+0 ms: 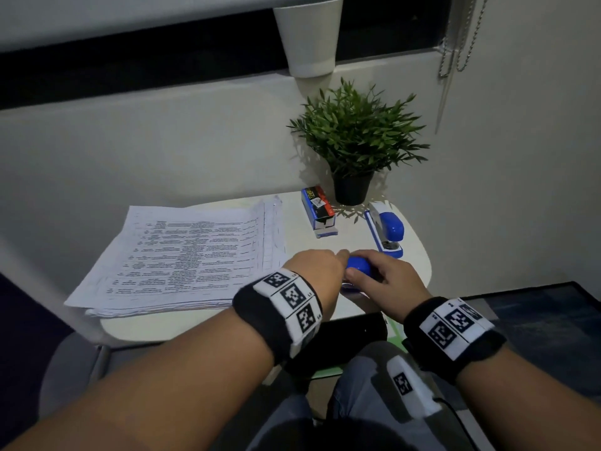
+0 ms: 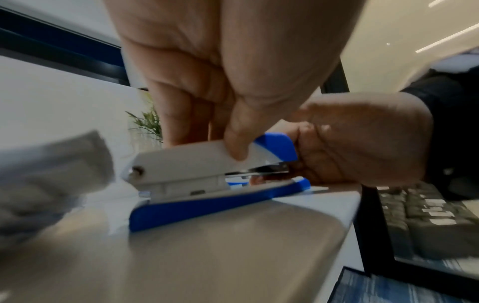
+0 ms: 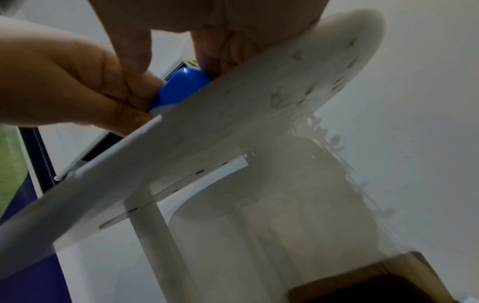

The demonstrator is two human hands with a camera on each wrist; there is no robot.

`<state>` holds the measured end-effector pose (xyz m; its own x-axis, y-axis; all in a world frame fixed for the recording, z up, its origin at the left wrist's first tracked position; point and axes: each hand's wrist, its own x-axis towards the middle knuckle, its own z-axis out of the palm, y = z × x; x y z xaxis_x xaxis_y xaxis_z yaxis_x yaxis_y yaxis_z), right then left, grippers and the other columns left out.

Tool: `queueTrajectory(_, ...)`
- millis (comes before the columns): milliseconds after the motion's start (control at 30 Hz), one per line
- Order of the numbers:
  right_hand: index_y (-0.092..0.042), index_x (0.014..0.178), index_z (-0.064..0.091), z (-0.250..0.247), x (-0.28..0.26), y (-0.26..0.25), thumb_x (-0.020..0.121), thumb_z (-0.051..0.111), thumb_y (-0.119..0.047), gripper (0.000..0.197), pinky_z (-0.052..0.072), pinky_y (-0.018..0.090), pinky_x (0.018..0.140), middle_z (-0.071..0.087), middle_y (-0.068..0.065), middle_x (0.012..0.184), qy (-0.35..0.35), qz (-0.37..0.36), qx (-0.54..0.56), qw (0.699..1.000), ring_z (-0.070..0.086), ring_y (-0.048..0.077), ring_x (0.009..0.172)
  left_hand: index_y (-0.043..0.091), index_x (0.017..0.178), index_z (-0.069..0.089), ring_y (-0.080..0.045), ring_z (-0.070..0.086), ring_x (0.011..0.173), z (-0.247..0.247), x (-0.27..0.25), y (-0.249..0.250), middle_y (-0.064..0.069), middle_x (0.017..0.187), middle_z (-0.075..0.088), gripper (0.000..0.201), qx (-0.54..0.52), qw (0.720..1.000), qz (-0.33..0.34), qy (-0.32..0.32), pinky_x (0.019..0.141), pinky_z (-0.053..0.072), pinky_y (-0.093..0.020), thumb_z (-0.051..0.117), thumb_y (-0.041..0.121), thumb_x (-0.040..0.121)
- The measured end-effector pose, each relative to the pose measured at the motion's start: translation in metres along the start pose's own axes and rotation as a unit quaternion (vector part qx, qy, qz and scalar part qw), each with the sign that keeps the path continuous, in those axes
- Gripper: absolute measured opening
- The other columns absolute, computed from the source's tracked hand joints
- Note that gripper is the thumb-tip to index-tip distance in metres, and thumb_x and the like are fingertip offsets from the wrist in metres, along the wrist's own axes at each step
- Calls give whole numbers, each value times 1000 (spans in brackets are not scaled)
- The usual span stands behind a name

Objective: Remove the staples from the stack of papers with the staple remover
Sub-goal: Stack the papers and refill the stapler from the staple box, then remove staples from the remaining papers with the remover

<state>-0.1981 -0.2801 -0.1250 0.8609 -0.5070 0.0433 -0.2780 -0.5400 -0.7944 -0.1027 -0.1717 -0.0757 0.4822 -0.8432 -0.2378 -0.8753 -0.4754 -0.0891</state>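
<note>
A stack of printed papers [image 1: 195,255] lies on the left half of the white table [image 1: 418,265]. Right of it, near the front edge, a blue and white stapler [image 1: 359,268] sits flat on the table with both hands on it. My left hand [image 1: 317,275] pinches its white body [image 2: 181,170] between thumb and fingers. My right hand [image 1: 390,281] curls round its blue front end [image 3: 184,88]. The metal mouth of the tool shows slightly parted in the left wrist view. The papers [image 2: 51,174] are a blur there.
A second blue stapler [image 1: 387,229] lies at the back right of the table. A blue staple box [image 1: 318,213] and a potted plant [image 1: 354,144] stand behind it by the wall. The table's front edge is just under my wrists.
</note>
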Motion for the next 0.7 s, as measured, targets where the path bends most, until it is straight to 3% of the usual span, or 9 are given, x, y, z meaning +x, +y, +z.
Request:
queueTrajectory(100,-28,110,63,0,2,-3,93,58,-39,21,45,29,82,68,0,97,-1,16,12,1000,60,19,91,20,147,22,-24,45,125,-2,-1,-10,-4,138,45,73,-62,998,3,2,100,42,-35,61,20,86)
queueTrajectory(167,-30,102,63,-1,4,-3,92,60,-39,14,48,31,85,69,2,95,-11,30,21,999,62,21,91,17,145,29,-18,36,133,-8,-13,-22,-2,147,35,62,-140,989,7,51,110,30,-30,57,23,90)
queueTrajectory(267,-33,101,61,-7,9,-7,91,64,-34,11,48,32,92,67,2,101,-6,53,71,996,63,22,97,20,147,27,-10,25,138,-19,-45,-60,5,153,25,55,-190,970,-32,149,110,16,-19,47,29,96)
queueTrajectory(367,-31,122,59,-12,14,-24,94,56,-40,29,41,28,91,62,-4,112,-25,34,9,999,58,17,105,21,145,31,-13,28,137,-24,-77,-121,4,151,29,54,-166,955,-138,203,111,17,-22,49,32,95)
queueTrajectory(433,-27,128,57,-10,16,-37,93,54,-49,41,42,30,93,60,-5,118,-58,2,-149,987,55,17,109,17,144,34,-18,30,137,-20,-91,-162,-3,150,32,55,-144,948,-222,178,110,21,-26,51,32,94)
queueTrajectory(467,-27,123,58,-7,17,-42,91,54,-53,41,44,31,90,60,-5,116,-75,-9,-225,971,55,17,106,15,143,35,-21,31,136,-14,-95,-181,-6,150,33,55,-134,944,-261,152,109,23,-28,51,33,94)
queueTrajectory(567,-26,90,55,-3,17,-59,83,61,-53,28,41,30,72,59,-7,90,-95,4,-345,934,54,14,81,10,134,46,-26,45,125,7,-100,-220,-10,139,46,56,-97,930,-353,41,101,37,-31,55,43,89)
queueTrajectory(633,-27,80,50,0,17,-66,80,61,-46,22,39,29,68,56,-8,79,-88,18,-396,914,54,12,74,10,108,59,-24,57,102,19,-100,-238,-8,117,60,53,-43,923,-378,-50,89,46,-30,54,58,84)
queueTrajectory(700,-27,79,49,1,18,-68,79,61,-43,20,41,28,67,55,-8,77,-94,27,-411,906,55,11,73,12,77,55,-20,55,76,27,-99,-252,-4,87,64,56,-36,914,-395,-88,72,47,-27,50,68,80)
